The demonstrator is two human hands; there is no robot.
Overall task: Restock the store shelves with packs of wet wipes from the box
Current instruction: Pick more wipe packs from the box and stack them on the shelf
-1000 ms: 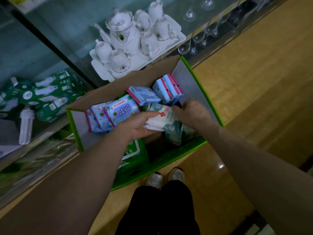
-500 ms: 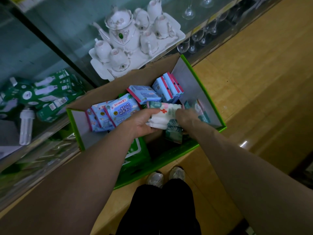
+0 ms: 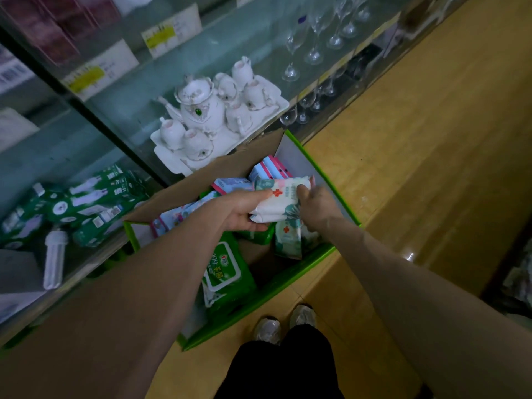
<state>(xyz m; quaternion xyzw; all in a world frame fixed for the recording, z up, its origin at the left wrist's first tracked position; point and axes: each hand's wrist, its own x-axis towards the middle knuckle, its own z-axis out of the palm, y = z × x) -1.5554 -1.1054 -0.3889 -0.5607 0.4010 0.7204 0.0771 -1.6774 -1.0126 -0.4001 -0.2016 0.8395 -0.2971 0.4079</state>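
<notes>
The white packs are held above the open box, toward its far right corner. The left hand grasps them with thumb on top and fingers curled beneath. The right hand pinches their right end. Box contents: blue packs along the far side, a green pack at the near side, and a leaf-print pack upright under the right hand. Behind the box, a glass shelf carries a tea set.
</notes>
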